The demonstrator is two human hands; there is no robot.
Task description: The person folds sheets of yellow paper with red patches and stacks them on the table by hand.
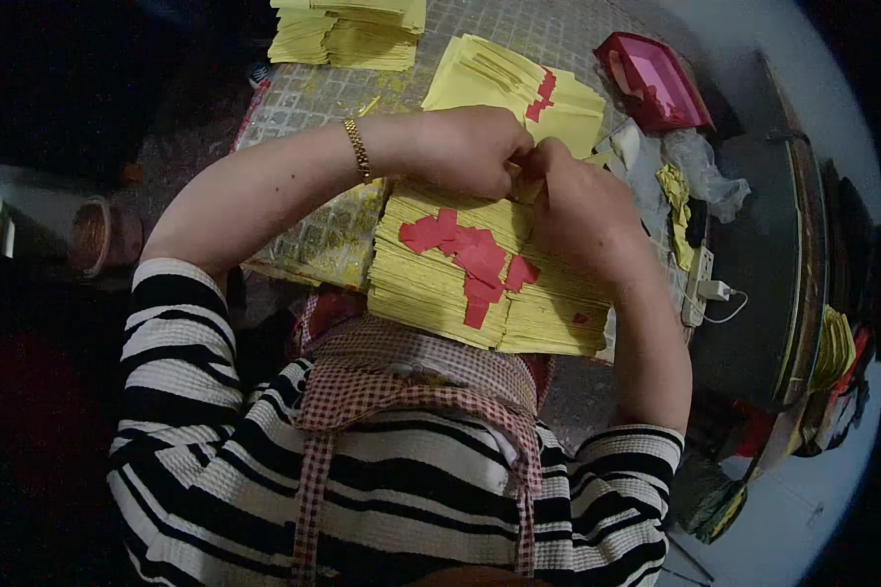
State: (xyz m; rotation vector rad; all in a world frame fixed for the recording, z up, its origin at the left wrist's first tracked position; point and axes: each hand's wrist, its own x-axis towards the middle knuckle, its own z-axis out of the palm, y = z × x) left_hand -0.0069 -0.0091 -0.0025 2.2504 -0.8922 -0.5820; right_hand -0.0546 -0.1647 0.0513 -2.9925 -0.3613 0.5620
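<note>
My left hand point(475, 149) and my right hand point(585, 203) meet over the table, fingertips bent inward and pinched together. Whatever sits between the fingers is small and mostly hidden; I cannot make it out. Just below them, against the table's near edge, lies a thick stack of yellow paper point(431, 284). Several small red paper pieces point(480, 259) are scattered over that stack. Beyond my hands is another pile of yellow paper sheets point(480, 73), fanned out, with a red paper strip point(541, 95) on it.
More yellow paper bundles point(362, 39) stand at the table's far left. A pink-red box point(653, 80) sits at the far right, near a crumpled plastic bag point(710, 176). A power strip point(698, 284) with a white plug point(715, 291) is at the right edge. The table point(308, 122) has a grid-patterned, yellow-stained top.
</note>
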